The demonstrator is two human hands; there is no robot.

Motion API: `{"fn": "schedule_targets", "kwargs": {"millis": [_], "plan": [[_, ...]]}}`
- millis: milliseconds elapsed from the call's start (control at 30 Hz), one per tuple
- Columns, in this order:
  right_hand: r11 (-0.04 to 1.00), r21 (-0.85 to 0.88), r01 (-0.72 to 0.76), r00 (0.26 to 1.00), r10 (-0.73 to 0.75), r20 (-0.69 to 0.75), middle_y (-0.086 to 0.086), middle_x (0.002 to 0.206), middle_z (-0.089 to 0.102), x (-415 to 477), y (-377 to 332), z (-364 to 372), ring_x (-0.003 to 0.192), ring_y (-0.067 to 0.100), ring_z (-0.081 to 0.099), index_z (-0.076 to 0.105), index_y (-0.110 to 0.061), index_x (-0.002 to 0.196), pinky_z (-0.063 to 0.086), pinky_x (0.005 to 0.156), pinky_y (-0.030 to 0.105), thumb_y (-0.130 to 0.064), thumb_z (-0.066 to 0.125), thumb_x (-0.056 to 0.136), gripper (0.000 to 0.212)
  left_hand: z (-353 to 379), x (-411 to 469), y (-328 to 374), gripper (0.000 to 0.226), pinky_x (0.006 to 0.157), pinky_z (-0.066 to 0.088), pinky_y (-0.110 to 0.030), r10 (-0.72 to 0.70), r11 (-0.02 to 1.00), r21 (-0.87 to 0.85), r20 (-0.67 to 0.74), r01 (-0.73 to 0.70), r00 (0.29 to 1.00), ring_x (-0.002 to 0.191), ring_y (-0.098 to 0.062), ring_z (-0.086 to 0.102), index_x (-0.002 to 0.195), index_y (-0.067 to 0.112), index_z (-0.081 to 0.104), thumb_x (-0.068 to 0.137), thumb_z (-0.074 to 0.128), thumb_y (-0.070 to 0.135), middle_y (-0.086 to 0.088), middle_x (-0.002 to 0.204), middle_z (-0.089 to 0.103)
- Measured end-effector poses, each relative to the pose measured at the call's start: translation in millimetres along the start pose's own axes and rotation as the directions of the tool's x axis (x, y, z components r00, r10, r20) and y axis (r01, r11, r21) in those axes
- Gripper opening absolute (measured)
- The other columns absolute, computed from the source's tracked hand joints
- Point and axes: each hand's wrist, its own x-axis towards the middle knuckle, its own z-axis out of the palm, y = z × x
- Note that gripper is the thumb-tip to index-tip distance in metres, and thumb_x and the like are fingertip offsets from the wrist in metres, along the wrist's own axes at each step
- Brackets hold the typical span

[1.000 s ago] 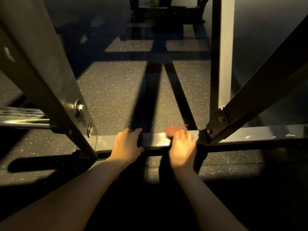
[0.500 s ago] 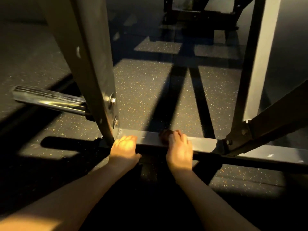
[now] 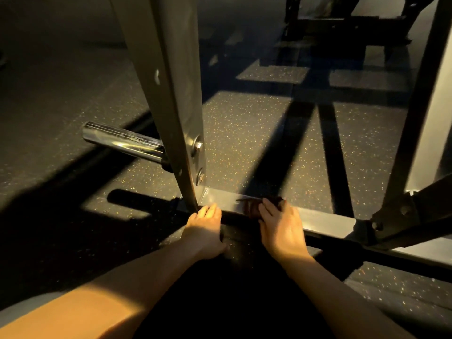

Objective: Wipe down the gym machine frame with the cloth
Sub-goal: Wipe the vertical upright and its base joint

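Hands (image 3: 204,231) (image 3: 283,228) on crossbar (image 3: 327,222) — cloth (image 3: 252,207) under right.

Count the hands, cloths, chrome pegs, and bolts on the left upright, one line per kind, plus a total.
Hands: 2, left hand and right hand
Cloth: 1, under the right hand's fingers
Chrome peg: 1
Bolts on the left upright: 2
Total: 6

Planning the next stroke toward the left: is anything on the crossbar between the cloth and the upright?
Yes. The left hand rests on the near edge of the crossbar beside the upright, left of the cloth under the right hand. Only a short bare stretch of bar separates them.
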Motion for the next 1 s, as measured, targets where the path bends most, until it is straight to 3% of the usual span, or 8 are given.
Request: {"fn": "schedule_targets", "kwargs": {"millis": [167, 267, 400, 533, 600, 733, 933, 1000], "plan": [[0.987, 0.051, 0.150, 0.989, -0.149, -0.015, -0.003, 0.119, 0.064, 43.6, -67.1, 2.6, 0.111, 0.028, 0.051, 0.066, -0.026, 0.115, 0.045, 0.089, 0.043, -0.022, 0.067, 0.087, 0.029, -3.0, 2.0, -6.3, 0.103, 0.120, 0.027, -0.039, -0.046, 0.999, 0.019, -0.029, 0.046, 0.999, 0.151, -0.025, 0.021, 0.161, 0.018, 0.019, 0.084, 0.070, 0.061, -0.002, 0.165, 0.022], [0.990, 0.034, 0.136, 0.990, -0.137, 0.028, -0.004, 0.120, 0.067, 32.8, -46.4, -0.3, 0.106, 0.030, 0.054, 0.068, -0.024, 0.114, 0.043, 0.083, 0.041, -0.020, 0.067, 0.079, 0.035, -5.3, 0.3, -2.6, 0.096, 0.118, 0.027, -0.039, -0.053, 0.999, 0.011, -0.028, 0.053, 0.998, 0.150, -0.026, 0.022, 0.159, 0.016, 0.022, 0.086, 0.069, 0.057, -0.005, 0.164, 0.023], [0.990, 0.020, 0.139, 0.986, -0.136, -0.099, 0.006, 0.118, 0.073, -7.2, 23.8, -4.0, 0.093, 0.039, 0.061, 0.075, -0.012, 0.109, 0.049, 0.072, 0.040, -0.019, 0.074, 0.063, 0.047, -5.7, 0.1, 5.7, 0.090, 0.119, 0.027, -0.041, -0.066, 0.998, -0.017, -0.017, 0.065, 0.998, 0.151, -0.026, 0.021, 0.157, 0.016, 0.027, 0.087, 0.068, 0.056, -0.006, 0.164, 0.025], [0.990, 0.047, 0.130, 0.982, -0.122, -0.144, 0.009, 0.113, 0.074, -1.7, 1.4, 15.0, 0.088, 0.033, 0.055, 0.075, -0.010, 0.104, 0.045, 0.073, 0.037, -0.012, 0.075, 0.067, 0.037, -7.7, -0.6, 3.6, 0.085, 0.118, 0.030, -0.040, -0.046, 0.999, -0.025, -0.012, 0.046, 0.999, 0.149, -0.023, 0.026, 0.152, 0.017, 0.034, 0.086, 0.072, 0.055, -0.002, 0.159, 0.034], [0.981, 0.080, 0.179, 0.976, -0.167, -0.139, 0.002, 0.113, 0.073, 16.4, -33.2, 21.1, 0.095, 0.029, 0.056, 0.074, -0.017, 0.107, 0.048, 0.078, 0.040, -0.019, 0.078, 0.070, 0.037, -12.2, -3.7, -3.2, 0.084, 0.119, 0.029, -0.039, -0.043, 0.998, -0.041, -0.007, 0.043, 0.999, 0.149, -0.022, 0.027, 0.154, 0.017, 0.033, 0.088, 0.069, 0.055, -0.002, 0.160, 0.034], [0.951, 0.135, 0.278, 0.961, -0.273, -0.051, -0.005, 0.120, 0.067, 39.0, -64.6, 14.9, 0.112, 0.026, 0.054, 0.068, -0.026, 0.118, 0.046, 0.091, 0.042, -0.033, 0.060, 0.090, 0.030, -18.6, -7.2, -11.5, 0.075, 0.119, 0.030, -0.037, -0.018, 0.998, -0.059, -0.018, 0.017, 1.000, 0.147, -0.020, 0.033, 0.152, 0.019, 0.037, 0.091, 0.065, 0.054, -0.001, 0.157, 0.040], [0.991, 0.018, -0.130, 0.985, 0.131, -0.116, -0.001, 0.090, 0.073, 44.9, 1.6, 16.3, 0.081, 0.031, 0.054, 0.073, -0.022, 0.092, 0.042, 0.064, 0.036, -0.013, 0.073, 0.072, 0.022, -20.4, -13.8, -1.3, 0.080, 0.120, 0.027, -0.035, -0.014, 0.996, -0.084, 0.028, 0.016, 1.000, 0.152, -0.021, 0.026, 0.158, 0.016, 0.030, 0.093, 0.069, 0.043, -0.003, 0.164, 0.030], [0.999, 0.009, -0.047, 0.988, 0.048, -0.145, 0.000, 0.094, 0.072, 39.8, -16.5, 16.3, 0.087, 0.031, 0.057, 0.073, -0.021, 0.096, 0.044, 0.069, 0.037, -0.012, 0.070, 0.069, 0.028, -21.5, -14.2, -0.5, 0.079, 0.119, 0.029, -0.036, -0.007, 0.996, -0.090, 0.026, 0.010, 1.000, 0.150, -0.022, 0.029, 0.156, 0.017, 0.033, 0.092, 0.070, 0.044, -0.002, 0.161, 0.034]]}}
